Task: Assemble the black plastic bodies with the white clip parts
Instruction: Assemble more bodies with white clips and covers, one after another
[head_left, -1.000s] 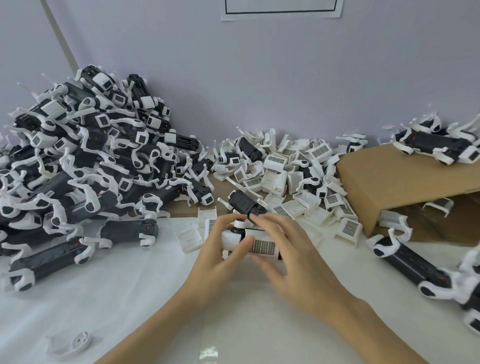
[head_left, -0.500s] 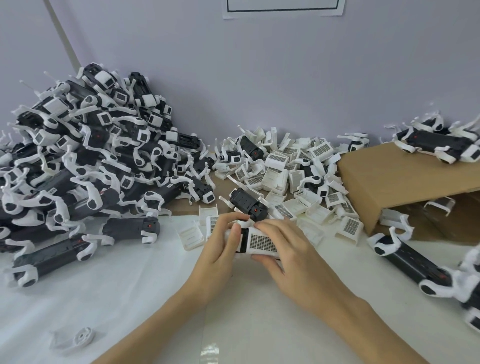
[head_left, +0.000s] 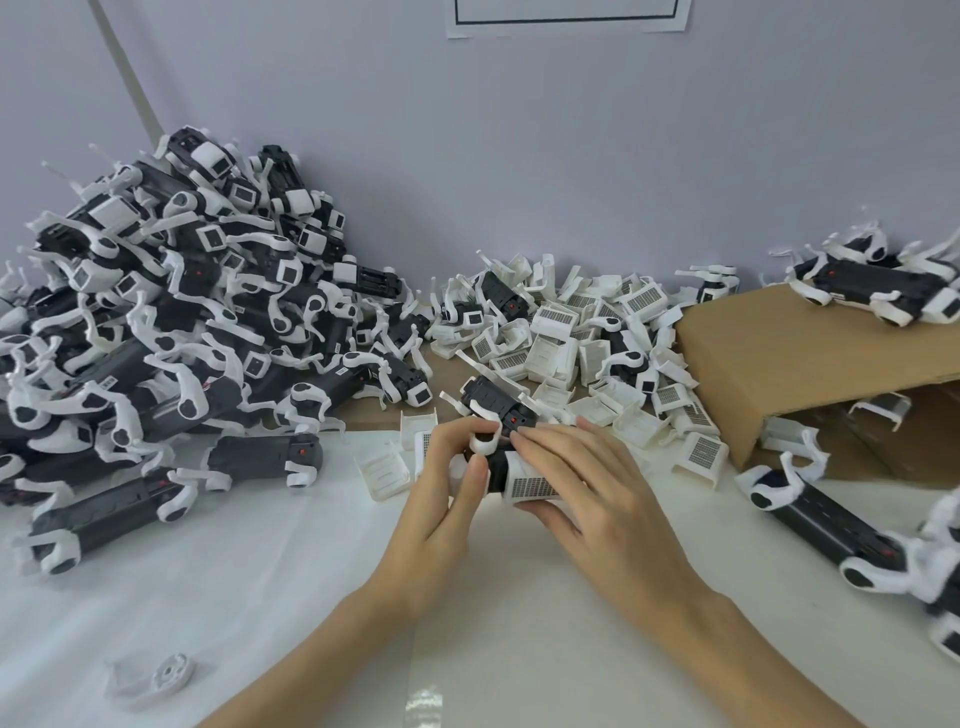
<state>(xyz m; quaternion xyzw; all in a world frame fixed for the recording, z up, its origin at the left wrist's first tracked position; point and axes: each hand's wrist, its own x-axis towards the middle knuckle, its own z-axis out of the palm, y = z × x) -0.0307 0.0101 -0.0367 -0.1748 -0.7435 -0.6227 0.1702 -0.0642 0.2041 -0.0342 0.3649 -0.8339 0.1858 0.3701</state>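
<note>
Both my hands, left (head_left: 441, 486) and right (head_left: 587, 480), grip the black body (head_left: 493, 467), fingers curled; a skewed white clip (head_left: 530, 480) may jam, I judge.

Two hands are seen, a left hand (head_left: 447, 499) and a right hand (head_left: 597, 499), and one black body (head_left: 493, 462) with one white clip (head_left: 530, 480) on it is held between them. A large heap (head_left: 171, 322) of assembled bodies is piled at the left; too many are there to be counted. A smaller heap of loose clips (head_left: 582, 343) lies at centre, likewise past counting. One cardboard box (head_left: 800, 364) is seen at the right, with one assembled body (head_left: 878, 288) plainly on top. One loose white disc part (head_left: 156, 678) lies on the white table (head_left: 260, 597). One paper sheet (head_left: 569, 18) is fixed to the wall.
</note>
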